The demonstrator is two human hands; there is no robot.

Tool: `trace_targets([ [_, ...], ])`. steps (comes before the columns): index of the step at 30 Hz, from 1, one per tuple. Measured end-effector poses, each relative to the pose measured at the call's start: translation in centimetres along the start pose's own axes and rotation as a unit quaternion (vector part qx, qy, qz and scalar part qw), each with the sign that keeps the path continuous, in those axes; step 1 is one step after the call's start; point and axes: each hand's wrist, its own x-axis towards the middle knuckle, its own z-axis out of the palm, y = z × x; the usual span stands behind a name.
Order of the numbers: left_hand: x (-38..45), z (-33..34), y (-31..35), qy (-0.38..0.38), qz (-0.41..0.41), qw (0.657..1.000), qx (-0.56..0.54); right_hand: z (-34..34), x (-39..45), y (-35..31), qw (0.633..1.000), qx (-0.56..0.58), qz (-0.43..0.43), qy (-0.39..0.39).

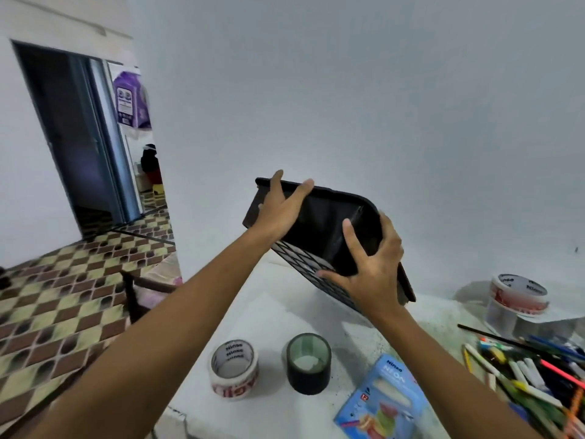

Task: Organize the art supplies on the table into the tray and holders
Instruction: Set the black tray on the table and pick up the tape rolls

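Note:
A black tray (326,223) with a lattice side is lifted above the white table (285,318) and tilted steeply. My left hand (278,210) grips its upper left edge, fingers over the rim. My right hand (370,261) grips its lower right side, thumb inside the tray. On the table lie a white tape roll with red print (234,369), a dark green tape roll (308,362), a blue box of neon colours (383,397) and a heap of pens and markers (531,372) at the right.
Another white and red tape roll (519,293) sits on a clear holder (503,315) at the far right by the wall. A dark chair (139,293) stands left of the table, beyond it a checkered floor and an open doorway (72,147).

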Motion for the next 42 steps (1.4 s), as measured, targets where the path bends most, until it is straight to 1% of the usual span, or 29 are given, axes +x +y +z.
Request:
trace_targets([
  [2,-0.2,0.4,0.3,0.009,-0.049,0.999,0.017,0.4,-0.5,-1.3,1.000,-0.011,-0.011,0.000],
  [4,-0.4,0.4,0.2,0.014,-0.076,0.997,0.018,0.8,-1.1,-2.4,1.000,-0.016,-0.020,-0.003],
  [8,-0.6,-0.4,-0.4,0.038,-0.084,0.995,-0.033,1.2,-1.8,-3.9,0.999,-0.020,-0.042,-0.015],
  [10,-0.7,-0.6,-1.0,0.063,-0.093,0.992,-0.050,1.3,-2.5,-4.3,0.996,-0.014,-0.079,-0.030],
  [12,-0.8,-1.3,-1.9,0.077,-0.114,0.988,-0.073,1.2,-3.3,-4.5,0.990,0.032,-0.122,-0.056],
  [14,-0.9,-2.1,-2.8,0.075,-0.115,0.984,-0.110,0.9,-4.0,-4.1,0.981,0.128,-0.123,-0.075],
  [16,-0.9,-3.0,-3.6,0.061,-0.109,0.985,-0.117,0.5,-4.3,-2.8,0.968,0.230,-0.060,-0.078],
  [18,-0.8,-4.0,-4.4,0.047,-0.093,0.988,-0.113,0.2,-3.4,-0.7,0.954,0.281,0.060,-0.086],
  [19,-0.7,-4.7,-4.9,0.037,-0.089,0.988,-0.119,0.3,-2.9,0.7,0.943,0.289,0.131,-0.097],
  [21,-0.6,-6.0,-6.4,0.005,-0.091,0.987,-0.132,0.7,-2.0,3.9,0.909,0.290,0.269,-0.135],
  [22,-0.8,-6.6,-7.1,-0.008,-0.096,0.987,-0.127,1.2,-2.0,5.7,0.892,0.276,0.318,-0.163],
  [24,-0.9,-7.6,-8.3,-0.026,-0.084,0.987,-0.133,2.3,-2.8,9.2,0.867,0.221,0.373,-0.248],
  [27,-0.7,-9.2,-10.7,-0.061,-0.083,0.986,-0.133,3.7,-5.2,12.8,0.827,0.159,0.399,-0.362],
  [30,0.0,-10.8,-13.2,-0.093,-0.108,0.979,-0.145,5.3,-7.1,14.5,0.787,0.130,0.406,-0.446],
  [32,0.5,-11.4,-14.8,-0.111,-0.111,0.973,-0.168,6.1,-7.4,14.7,0.768,0.132,0.395,-0.487],
  [35,1.5,-11.9,-16.6,-0.126,-0.113,0.967,-0.190,6.6,-7.0,14.5,0.754,0.176,0.381,-0.506],
  [37,2.4,-12.1,-17.4,-0.128,-0.117,0.965,-0.196,6.7,-7.0,14.9,0.745,0.176,0.386,-0.515],
  [40,3.5,-11.6,-17.2,-0.159,-0.099,0.962,-0.196,5.9,-7.4,15.3,0.749,0.164,0.408,-0.496],
  [42,4.5,-11.0,-17.1,-0.167,-0.089,0.963,-0.192,4.8,-7.5,15.4,0.757,0.167,0.423,-0.469],
])
